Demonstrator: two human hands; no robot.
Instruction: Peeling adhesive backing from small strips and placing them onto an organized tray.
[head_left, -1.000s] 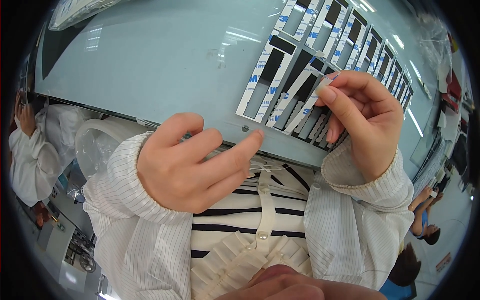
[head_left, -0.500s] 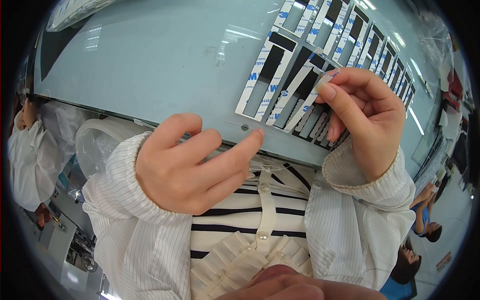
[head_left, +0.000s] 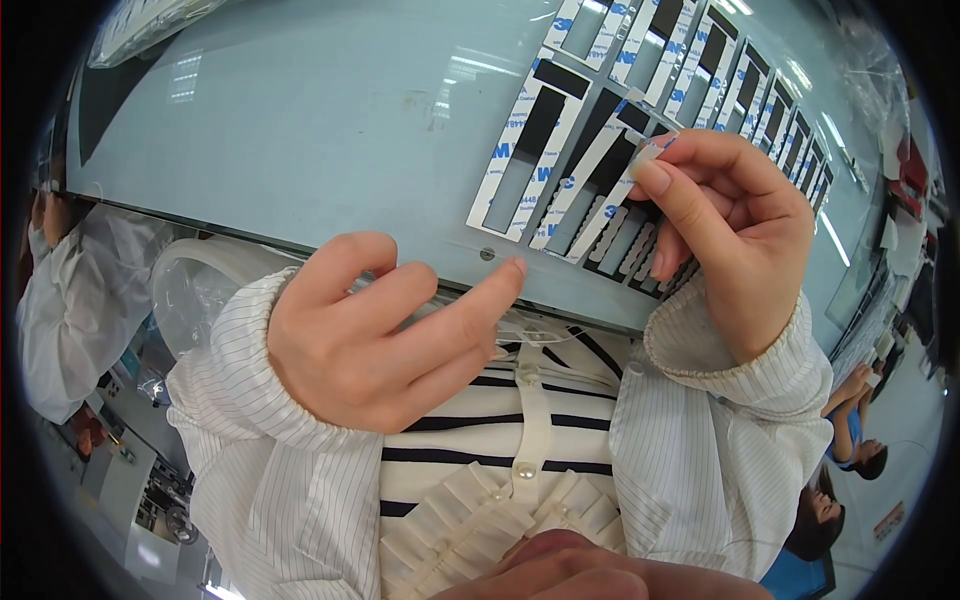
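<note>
1. Head view: the pale blue-grey table [head_left: 300, 110] fills the upper picture, its near edge running across just above your wrists.
2. A row of white frame-shaped adhesive sheets [head_left: 620, 120] with dark openings lies on it, fanned from the centre toward the upper right, long axes pointing away from you and leaning right.
3. Your left hand [head_left: 370, 350] hovers at the table's near edge, fingers loosely spread and holding nothing; the forefinger points right, toward the nearest sheet [head_left: 525, 150], but stays apart from it.
4. Your right hand [head_left: 730, 220] is the nearer one: it sits over the near ends of the sheets.
5. Its thumb and forefinger are closed narrow on a small pale tab [head_left: 650, 152], held just above the sheets; whether it is attached to one, you cannot tell.
</note>
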